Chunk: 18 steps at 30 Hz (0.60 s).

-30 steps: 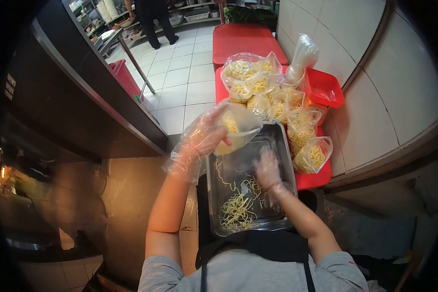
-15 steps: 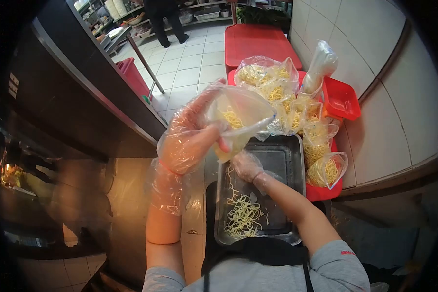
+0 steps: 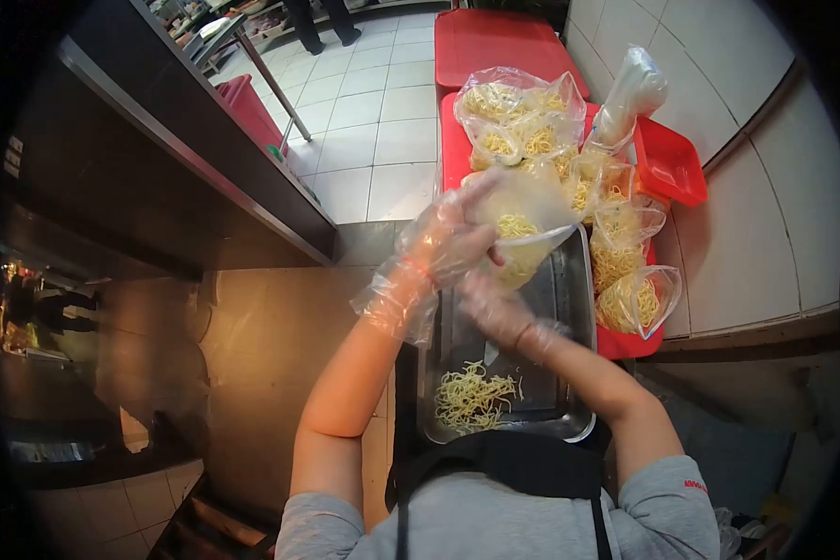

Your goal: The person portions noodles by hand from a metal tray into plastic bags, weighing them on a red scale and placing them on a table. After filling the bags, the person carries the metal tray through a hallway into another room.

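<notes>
My left hand (image 3: 450, 241), in a clear plastic glove, grips a clear plastic bag (image 3: 543, 207) with yellow noodles (image 3: 516, 226) inside. The bag is tilted, its mouth toward the right, above the far part of a dark metal tray (image 3: 584, 308). My right hand (image 3: 495, 310), also gloved, is just below the bag over the tray. Motion smears its fingers, and whether they touch the bag cannot be made out. A loose pile of noodles (image 3: 474, 397) lies at the near left of the tray.
Several open bags of noodles (image 3: 637, 301) stand on a red surface (image 3: 630, 345) beyond and right of the tray. A red container (image 3: 670, 163) and a roll of plastic bags (image 3: 633, 93) are near the tiled wall. Far off, a person's legs (image 3: 322, 21) show beside shelving.
My left hand and the bag have moved right and slightly down in view. My right hand has shifted slightly right and stays beneath the bag; the stray noodle strand near it is gone.
</notes>
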Motion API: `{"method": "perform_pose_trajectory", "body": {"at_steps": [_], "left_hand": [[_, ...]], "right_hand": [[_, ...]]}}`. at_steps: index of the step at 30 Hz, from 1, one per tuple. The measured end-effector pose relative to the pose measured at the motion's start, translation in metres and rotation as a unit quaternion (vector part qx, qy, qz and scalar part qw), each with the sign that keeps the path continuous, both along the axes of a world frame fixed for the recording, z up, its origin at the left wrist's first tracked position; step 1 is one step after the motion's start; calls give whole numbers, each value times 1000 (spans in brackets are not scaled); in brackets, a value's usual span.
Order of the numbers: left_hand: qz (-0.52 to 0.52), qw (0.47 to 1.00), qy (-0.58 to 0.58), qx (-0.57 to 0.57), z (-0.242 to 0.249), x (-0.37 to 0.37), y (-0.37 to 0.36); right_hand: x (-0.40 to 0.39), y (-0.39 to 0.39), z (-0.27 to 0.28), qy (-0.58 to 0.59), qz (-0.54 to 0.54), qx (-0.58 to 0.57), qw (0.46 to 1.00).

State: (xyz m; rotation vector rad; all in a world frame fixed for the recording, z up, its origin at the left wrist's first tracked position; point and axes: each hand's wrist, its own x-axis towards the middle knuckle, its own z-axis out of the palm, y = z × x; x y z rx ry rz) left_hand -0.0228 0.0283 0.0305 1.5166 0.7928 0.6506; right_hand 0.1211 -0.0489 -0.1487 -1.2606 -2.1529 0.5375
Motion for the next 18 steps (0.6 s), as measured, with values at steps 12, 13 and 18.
{"method": "perform_pose_trajectory", "body": {"at_steps": [12,13,18], "left_hand": [[259,963,-66,-23,-168,-77,-167],[261,963,-64,-13,-171,-73,-176],[194,976,-64,-73,-137,-67,-171]], "right_hand": [[63,-88,81,-132,-39,-162,977],[61,-91,76,-146,-26,-151,977],[13,-102,56,-135,-56,-116,982]]}}
